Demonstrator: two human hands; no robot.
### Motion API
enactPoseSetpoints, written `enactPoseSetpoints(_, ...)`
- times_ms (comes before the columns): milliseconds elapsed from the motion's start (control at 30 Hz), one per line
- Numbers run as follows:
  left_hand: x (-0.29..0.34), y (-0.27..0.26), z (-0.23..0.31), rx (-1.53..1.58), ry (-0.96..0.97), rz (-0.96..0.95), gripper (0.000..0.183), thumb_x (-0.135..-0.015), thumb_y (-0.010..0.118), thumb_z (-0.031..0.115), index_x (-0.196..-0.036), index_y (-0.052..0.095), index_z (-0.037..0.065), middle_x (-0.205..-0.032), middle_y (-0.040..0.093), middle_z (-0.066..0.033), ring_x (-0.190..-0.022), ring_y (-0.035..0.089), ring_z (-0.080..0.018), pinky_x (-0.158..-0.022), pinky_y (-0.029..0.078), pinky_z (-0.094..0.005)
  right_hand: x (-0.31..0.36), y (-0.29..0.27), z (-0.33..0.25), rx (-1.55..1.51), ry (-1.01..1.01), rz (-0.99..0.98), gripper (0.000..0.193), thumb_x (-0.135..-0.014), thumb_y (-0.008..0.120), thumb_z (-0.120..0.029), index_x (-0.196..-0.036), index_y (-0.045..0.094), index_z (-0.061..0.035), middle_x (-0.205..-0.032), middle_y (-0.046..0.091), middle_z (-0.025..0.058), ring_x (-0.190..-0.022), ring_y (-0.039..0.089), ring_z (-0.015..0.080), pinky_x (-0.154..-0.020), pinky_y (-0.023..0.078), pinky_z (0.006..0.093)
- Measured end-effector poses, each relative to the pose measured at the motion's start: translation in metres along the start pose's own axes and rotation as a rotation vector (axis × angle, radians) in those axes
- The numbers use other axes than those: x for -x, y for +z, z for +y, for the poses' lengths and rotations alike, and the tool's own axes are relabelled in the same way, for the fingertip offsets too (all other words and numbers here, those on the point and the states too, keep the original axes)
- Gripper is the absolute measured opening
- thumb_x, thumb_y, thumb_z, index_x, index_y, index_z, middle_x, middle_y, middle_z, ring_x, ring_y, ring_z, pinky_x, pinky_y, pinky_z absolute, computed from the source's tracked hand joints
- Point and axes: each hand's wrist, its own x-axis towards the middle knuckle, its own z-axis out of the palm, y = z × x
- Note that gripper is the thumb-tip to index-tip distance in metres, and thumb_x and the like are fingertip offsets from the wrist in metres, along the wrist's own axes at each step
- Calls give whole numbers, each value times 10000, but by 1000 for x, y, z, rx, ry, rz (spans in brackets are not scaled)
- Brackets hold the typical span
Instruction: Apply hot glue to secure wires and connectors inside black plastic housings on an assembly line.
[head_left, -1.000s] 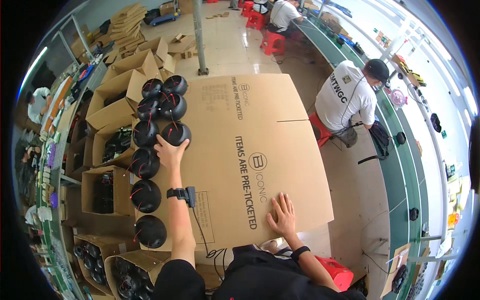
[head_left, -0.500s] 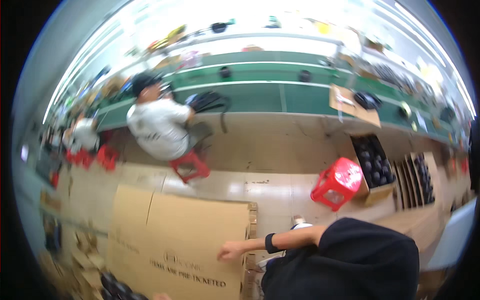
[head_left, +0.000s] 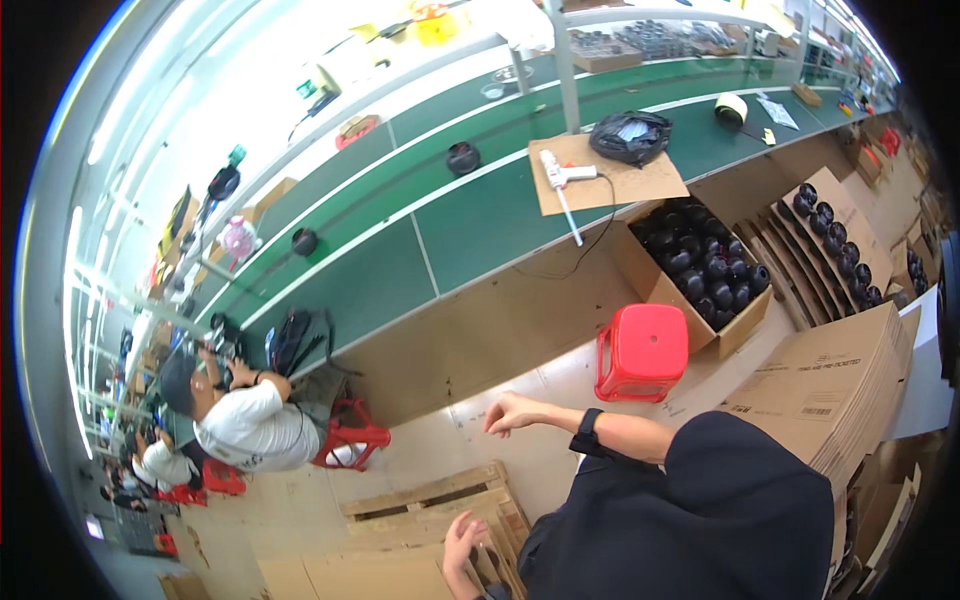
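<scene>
Above the floor, my right hand (head_left: 512,413) reaches out with loosely bent fingers and nothing visible in it. A black band (head_left: 586,432) circles that wrist. Lower down, my left hand (head_left: 463,545) has curved, parted fingers and appears empty. It is in front of a wooden pallet (head_left: 430,498) and beside flat brown cardboard (head_left: 370,575); whether it touches either I cannot tell. A red plastic stool (head_left: 645,350) stands beyond my right arm.
An open carton (head_left: 735,335) full of round black parts stands beside the stool. Stacked cardboard (head_left: 800,390) lies to the right. The green workbench (head_left: 380,280) carries a white glue gun (head_left: 562,175) and a black bag (head_left: 632,138). A seated co-worker (head_left: 255,420) is at the left.
The view has swung right, bringing the bench and carton closer to the middle. My right hand is now off the large cardboard, and my left hand has come further into view.
</scene>
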Motion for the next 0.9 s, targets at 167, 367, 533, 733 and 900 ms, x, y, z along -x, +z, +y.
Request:
enactPoseSetpoints(167, -161, -25, 29, -221, -249, 30, 455, -938, 622, 156, -1346, 487, 7, -1081, 670, -134, -885, 697, -243, -709, 582, -344, 34, -118, 9, -32, 256, 493, 202, -902, 593, -131, -1026, 714, -27, -778, 709, 121, -636, 678, 166, -579, 555, 295)
enactPoseSetpoints(367, -399, 20, 210, -653, 357, -55, 242, -841, 597, 123, -1031, 681, -1, -699, 665, -49, -626, 637, -141, -586, 531, -314, 31, -251, 41, 217, 237, 1032, 349, -933, 551, -345, -991, 729, -51, -767, 710, 139, -771, 705, 262, -761, 543, 390)
enactPoseSetpoints(533, -591, 153, 447, -631, 625, -102, 374, -857, 688, 194, -1172, 640, -3, -1043, 711, -144, -938, 683, -214, -840, 536, -349, -4, -376, 7, 704, 563, 1027, 369, -862, 564, -421, -886, 746, -100, -807, 717, 169, -824, 696, 361, -779, 542, 458)
enactPoseSetpoints(733, -765, 288, 607, -694, 848, 172, 1089, -664, 857, 379, -1495, 245, 30, -1480, 328, -302, -1369, 358, -431, -1113, 343, -482, -36, -545, -9, 1072, 341, 1208, 506, -765, 618, -36, -1260, 534, -98, -1146, 519, 203, -1104, 529, 402, -904, 477, 465)
enactPoseSetpoints(900, -850, 322, 643, -750, 829, 224, 1187, -591, 896, 424, -1496, 235, 33, -1442, 363, -279, -1317, 420, -422, -1085, 386, -466, -83, -627, 4, 1317, 351, 1028, 705, -674, 643, -11, -1352, 497, -139, -1158, 512, 179, -1080, 492, 390, -973, 430, 473)
